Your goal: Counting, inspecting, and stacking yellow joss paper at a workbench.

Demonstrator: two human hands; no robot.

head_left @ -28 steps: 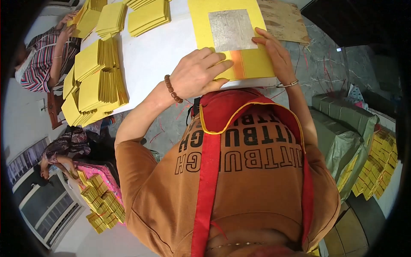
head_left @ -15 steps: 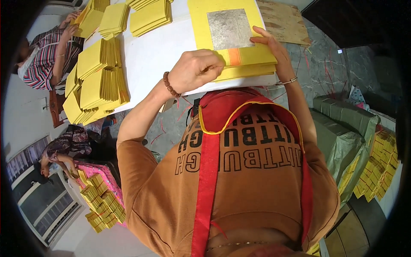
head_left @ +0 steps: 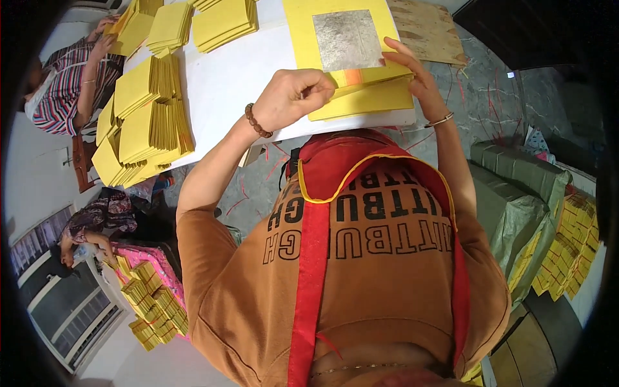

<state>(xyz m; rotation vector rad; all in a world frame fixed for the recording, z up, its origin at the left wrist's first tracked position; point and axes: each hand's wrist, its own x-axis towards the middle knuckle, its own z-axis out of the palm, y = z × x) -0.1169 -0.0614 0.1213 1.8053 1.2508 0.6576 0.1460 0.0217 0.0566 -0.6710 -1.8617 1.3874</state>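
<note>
A stack of yellow paper sheets [head_left: 361, 106] lies at the table's near edge. The top sheet [head_left: 302, 32] bears a silver foil square [head_left: 348, 40] and an orange strip near its close edge. That edge is raised off the sheets below. My left hand [head_left: 296, 100] is closed at the raised edge's left end, the paper seemingly pinched between thumb and curled fingers. At the right side of the sheet, my right hand [head_left: 416, 77] has its fingers apart and bent, the tips beside or lightly on the paper's edge.
Folded yellow paper bundles [head_left: 145, 109] cover the white table's [head_left: 222, 84] left side, with smaller piles [head_left: 224, 24] farther back. A co-worker in a striped shirt [head_left: 55, 97] handles yellow paper at the far left. Another person [head_left: 97, 219] bends near stacked bundles [head_left: 151, 297]. Green wrapped packs [head_left: 509, 187] stand right.
The top sheet's near edge has risen and moved away from me, showing more of the sheet beneath. My left hand went slightly up with it; my right hand shifted slightly right.
</note>
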